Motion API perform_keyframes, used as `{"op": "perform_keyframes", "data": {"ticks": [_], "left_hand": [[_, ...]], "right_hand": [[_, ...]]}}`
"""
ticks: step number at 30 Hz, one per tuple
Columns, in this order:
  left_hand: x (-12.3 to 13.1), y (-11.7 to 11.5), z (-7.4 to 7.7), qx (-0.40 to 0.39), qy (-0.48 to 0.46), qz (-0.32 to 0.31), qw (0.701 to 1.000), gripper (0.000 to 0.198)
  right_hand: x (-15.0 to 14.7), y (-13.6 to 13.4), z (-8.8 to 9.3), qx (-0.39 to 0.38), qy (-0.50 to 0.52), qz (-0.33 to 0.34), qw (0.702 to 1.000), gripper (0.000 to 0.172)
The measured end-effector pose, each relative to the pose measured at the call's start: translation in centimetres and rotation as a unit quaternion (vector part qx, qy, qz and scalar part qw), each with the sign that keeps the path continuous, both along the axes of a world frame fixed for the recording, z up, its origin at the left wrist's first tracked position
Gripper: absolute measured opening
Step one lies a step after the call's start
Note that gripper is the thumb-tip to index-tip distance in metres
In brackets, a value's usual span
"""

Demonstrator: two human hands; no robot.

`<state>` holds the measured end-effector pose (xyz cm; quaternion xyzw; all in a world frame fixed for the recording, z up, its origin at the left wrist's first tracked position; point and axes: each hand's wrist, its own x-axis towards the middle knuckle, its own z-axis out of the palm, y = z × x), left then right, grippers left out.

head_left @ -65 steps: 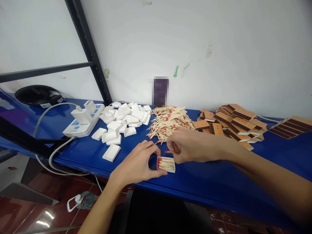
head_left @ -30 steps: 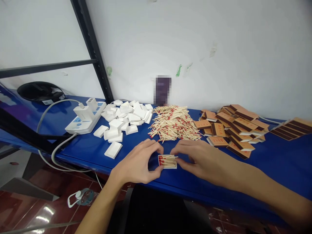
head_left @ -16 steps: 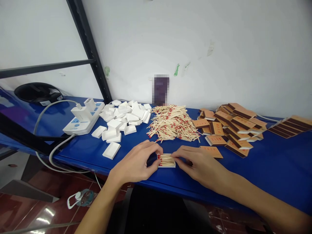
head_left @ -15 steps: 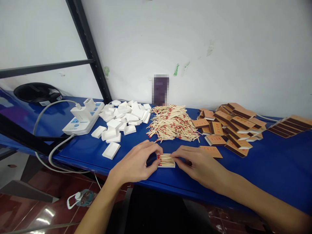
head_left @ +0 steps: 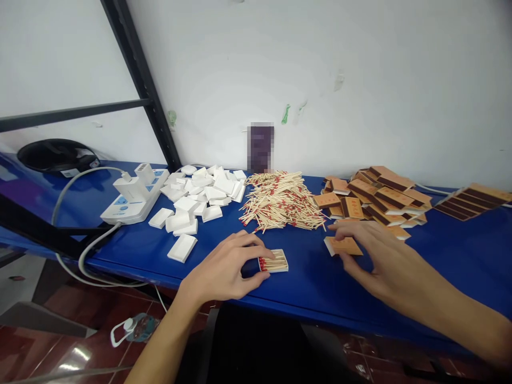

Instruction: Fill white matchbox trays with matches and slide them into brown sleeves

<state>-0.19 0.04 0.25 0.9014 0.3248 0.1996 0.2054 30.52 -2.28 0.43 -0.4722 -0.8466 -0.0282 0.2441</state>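
Note:
A small white tray filled with red-tipped matches (head_left: 273,261) lies near the front edge of the blue table (head_left: 304,282). My left hand (head_left: 226,266) pinches the tray's left end between thumb and fingers. My right hand (head_left: 376,256) has its fingers and thumb around an orange matchbox sleeve (head_left: 343,246) that lies flat on the table to the tray's right. Behind them spreads a loose pile of matches (head_left: 280,201).
A heap of empty white trays (head_left: 200,198) sits left of the matches, beside a white power strip (head_left: 132,197) with cables. Orange sleeves (head_left: 376,197) are piled at the right, more (head_left: 472,201) at the far right. A black shelf post (head_left: 140,85) rises at the back left.
My right hand left the filled tray and moved right onto an orange sleeve. My left hand stayed on the tray. Earlier the right hand put matches into the tray.

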Motion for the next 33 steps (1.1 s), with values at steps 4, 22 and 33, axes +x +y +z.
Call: {"op": "perform_keyframes", "data": {"ticks": [4, 22, 33], "left_hand": [[0.0, 0.0, -0.1, -0.003, -0.006, 0.002, 1.000, 0.025], [-0.1, -0.1, -0.6, 0.005, -0.008, 0.039, 0.999, 0.037], [-0.1, 0.0, -0.4, -0.016, -0.028, 0.041, 0.999, 0.031]], "right_hand": [[2.7, -0.3, -1.5, -0.009, -0.035, -0.022, 0.999, 0.037], [-3.0, 1.7, -0.3, -0.176, 0.083, 0.111, 0.975, 0.026], [-3.3, 1.6, -0.8, -0.159, 0.110, 0.125, 0.973, 0.019]]}}
